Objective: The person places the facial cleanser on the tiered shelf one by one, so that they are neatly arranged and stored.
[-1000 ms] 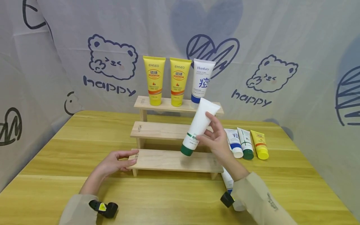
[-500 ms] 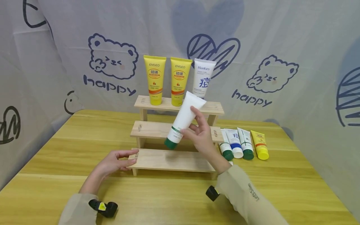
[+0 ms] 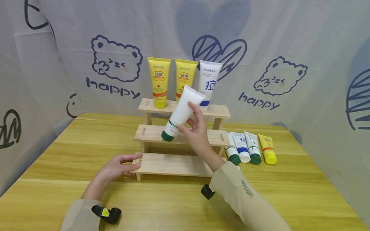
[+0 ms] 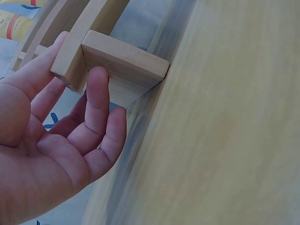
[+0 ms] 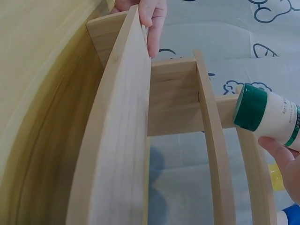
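My right hand (image 3: 198, 131) grips a white squeeze tube (image 3: 182, 110) with a green cap, tilted with the cap down to the left. It is in front of the middle step of a three-step wooden display stand (image 3: 176, 164); whether the cap touches the step, I cannot tell. In the right wrist view, the green cap (image 5: 251, 108) appears at the right. My left hand (image 3: 119, 166) holds the left end of the lowest step; the left wrist view shows its fingers (image 4: 97, 93) curled around that end. Two yellow tubes (image 3: 159, 81) and a white tube with a blue cap (image 3: 209, 81) stand on the top step.
Right of the stand, several tubes lie in a row on the wooden table (image 3: 300, 192), among them a yellow tube (image 3: 267, 149) and a blue-and-white tube (image 3: 241, 146). A printed cloth (image 3: 167, 29) hangs behind the table.
My right hand has carried the green-capped tube left and slightly up, from the stand's right side to before the middle step. My left hand has stayed at the stand's end.
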Demonstrator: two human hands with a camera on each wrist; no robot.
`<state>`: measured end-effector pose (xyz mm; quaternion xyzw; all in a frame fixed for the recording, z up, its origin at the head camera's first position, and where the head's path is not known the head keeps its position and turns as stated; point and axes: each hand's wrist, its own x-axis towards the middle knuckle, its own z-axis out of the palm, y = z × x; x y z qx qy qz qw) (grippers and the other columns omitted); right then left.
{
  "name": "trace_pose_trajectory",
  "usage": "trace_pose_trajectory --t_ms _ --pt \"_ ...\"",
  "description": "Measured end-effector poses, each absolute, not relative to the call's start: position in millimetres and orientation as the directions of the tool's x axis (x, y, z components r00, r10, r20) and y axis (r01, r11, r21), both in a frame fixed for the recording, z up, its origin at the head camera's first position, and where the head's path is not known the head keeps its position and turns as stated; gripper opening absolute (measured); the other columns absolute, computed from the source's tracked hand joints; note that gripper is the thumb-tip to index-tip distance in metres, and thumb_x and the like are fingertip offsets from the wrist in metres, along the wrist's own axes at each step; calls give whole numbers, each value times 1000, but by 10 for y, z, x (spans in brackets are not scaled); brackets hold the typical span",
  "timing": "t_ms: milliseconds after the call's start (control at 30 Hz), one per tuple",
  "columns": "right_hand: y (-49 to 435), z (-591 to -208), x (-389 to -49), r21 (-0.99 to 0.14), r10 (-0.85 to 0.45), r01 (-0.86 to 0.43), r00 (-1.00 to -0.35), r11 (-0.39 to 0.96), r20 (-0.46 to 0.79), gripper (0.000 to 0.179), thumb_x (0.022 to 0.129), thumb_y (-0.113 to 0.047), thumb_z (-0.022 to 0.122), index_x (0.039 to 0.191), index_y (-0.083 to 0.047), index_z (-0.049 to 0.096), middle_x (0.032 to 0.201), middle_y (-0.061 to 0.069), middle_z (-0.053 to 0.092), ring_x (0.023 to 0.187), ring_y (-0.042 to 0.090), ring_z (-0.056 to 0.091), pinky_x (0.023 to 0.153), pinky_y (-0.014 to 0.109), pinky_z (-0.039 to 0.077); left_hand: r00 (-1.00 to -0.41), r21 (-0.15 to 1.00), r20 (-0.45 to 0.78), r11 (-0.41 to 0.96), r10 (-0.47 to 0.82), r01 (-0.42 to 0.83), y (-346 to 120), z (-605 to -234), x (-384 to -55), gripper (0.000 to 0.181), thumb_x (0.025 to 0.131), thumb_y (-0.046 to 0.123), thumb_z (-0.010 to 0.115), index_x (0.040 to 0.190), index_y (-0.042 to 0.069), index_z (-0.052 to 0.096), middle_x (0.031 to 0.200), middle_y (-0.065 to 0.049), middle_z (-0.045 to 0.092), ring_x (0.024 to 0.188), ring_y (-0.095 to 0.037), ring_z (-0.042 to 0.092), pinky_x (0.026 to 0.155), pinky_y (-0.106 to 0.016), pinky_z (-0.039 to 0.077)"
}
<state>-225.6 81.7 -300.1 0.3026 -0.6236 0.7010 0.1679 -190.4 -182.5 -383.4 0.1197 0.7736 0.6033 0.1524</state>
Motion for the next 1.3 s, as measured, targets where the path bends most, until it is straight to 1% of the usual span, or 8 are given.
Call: trace_pose_trajectory --t_ms 233,367,467,633,733,867,1167,1300 --pt "744 -2987 -2323 -730 -137 -677 -717 -98 683 63 80 16 54 134 -1 28 137 11 28 111 34 46 77 41 48 -925 971 -86 237 370 4 -1823 -3847 -1901 55 83 21 65 128 -3 45 138 -26 28 92 -19 57 70 -33 50" --pt "690 -2978 -2366 -733 -140 -679 -722 -49 678 60 80 16 53 133 -2 31 136 11 31 107 33 49 74 37 50 -925 971 -85 241 370 7 -1821 -3834 -1893 55 83 22 64 129 -2 45 138 -26 27 96 -21 56 71 -34 50" --pt "646 -2979 -2398 -728 -144 -685 -719 -12 680 60 80 14 54 133 -3 32 136 11 33 105 33 50 73 35 50 -925 970 -85 244 371 9 -1819 -3820 -1887 55 84 22 64 129 -2 45 138 -27 27 94 -21 56 71 -34 50" --pt "583 -2989 -2449 -702 -164 -712 -694 12 701 59 79 16 54 132 -2 33 134 13 33 103 35 50 70 34 51 -926 969 -92 245 367 1 -1812 -3805 -1881 55 83 22 64 129 -2 45 138 -27 27 91 -20 57 71 -33 50" --pt "547 -2998 -2478 -686 -174 -727 -679 25 713 60 78 17 54 131 -1 34 133 15 34 102 35 51 67 33 52 -928 969 -95 248 361 -3 -1812 -3806 -1880 54 83 22 64 128 -2 46 138 -26 28 96 -22 54 71 -33 50" --pt "498 -3008 -2510 -687 -182 -725 -682 47 708 60 78 18 53 132 -2 34 133 16 34 102 35 52 66 32 52 -930 967 -98 254 355 -4 -1813 -3813 -1884 55 83 23 65 128 -1 46 138 -25 29 101 -24 51 71 -33 50" --pt "426 -2983 -2531 -713 -221 -699 -704 51 675 57 79 18 52 131 2 34 132 21 32 107 40 47 69 36 51 -932 967 -99 255 350 -7 -1817 -3823 -1894 55 82 23 66 128 0 47 137 -25 30 95 -22 53 70 -33 50" --pt "398 -2967 -2522 -686 -241 -720 -688 107 684 57 80 17 54 131 0 36 131 19 36 108 35 48 70 33 51 -929 970 -99 245 356 -9 -1821 -3828 -1895 55 82 23 66 128 -1 47 137 -26 29 89 -19 56 70 -33 50"
